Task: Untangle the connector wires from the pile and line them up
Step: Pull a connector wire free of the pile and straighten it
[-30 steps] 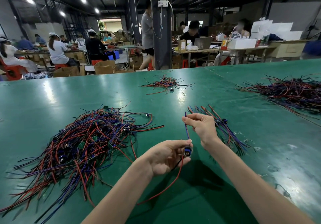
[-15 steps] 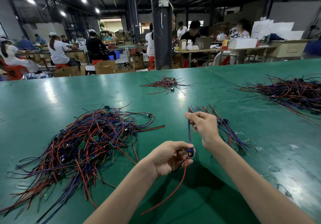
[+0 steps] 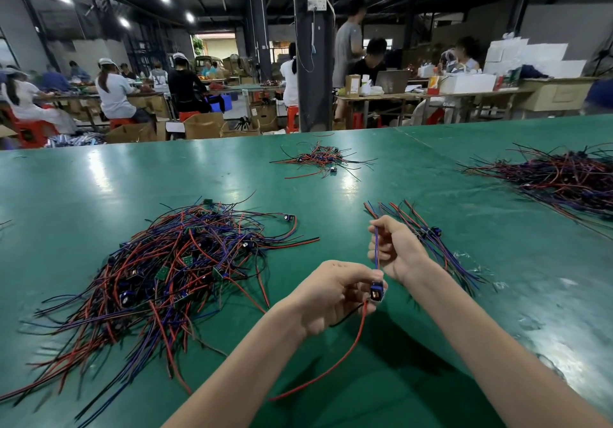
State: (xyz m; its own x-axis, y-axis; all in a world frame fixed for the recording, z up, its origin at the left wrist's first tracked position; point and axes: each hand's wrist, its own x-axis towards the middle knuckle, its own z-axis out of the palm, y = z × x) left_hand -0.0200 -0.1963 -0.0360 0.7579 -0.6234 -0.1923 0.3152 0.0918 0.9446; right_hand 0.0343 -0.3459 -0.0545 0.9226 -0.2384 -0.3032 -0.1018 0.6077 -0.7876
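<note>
Through the head camera, the left hand (image 3: 335,295) hovered above the green worktop (image 3: 99,178) with its grip closed: thumb and curled fingers pinched a small blue connector (image 3: 377,291) at the fingertips, its open face turned towards the camera. The right hand (image 3: 398,248), just beyond it and slightly to the right, had its grip closed too, fingers curled round the blue wire (image 3: 376,248) that rose from the connector. That wire ran nearly straight between the two hands, its long axis pointing away from the person, and its far end sat at the top of the right fist. From the underside of the connector a red wire (image 3: 345,361) hung in a long curve back towards the left forearm; whether its free end touched the worktop could not be told. A short black wire (image 3: 345,318) looped beside it under the left palm. The tangled pile (image 3: 166,271) of red, blue and black wires lay on the worktop to the left of both hands, apart from the held wire. Just behind the right hand lay the lined-up wires (image 3: 444,248) — a loose row, all slanting from far-left to near-right. Farther off sat a small heap (image 3: 321,158) at mid-worktop and a large heap (image 3: 564,175) at the far right.
</note>
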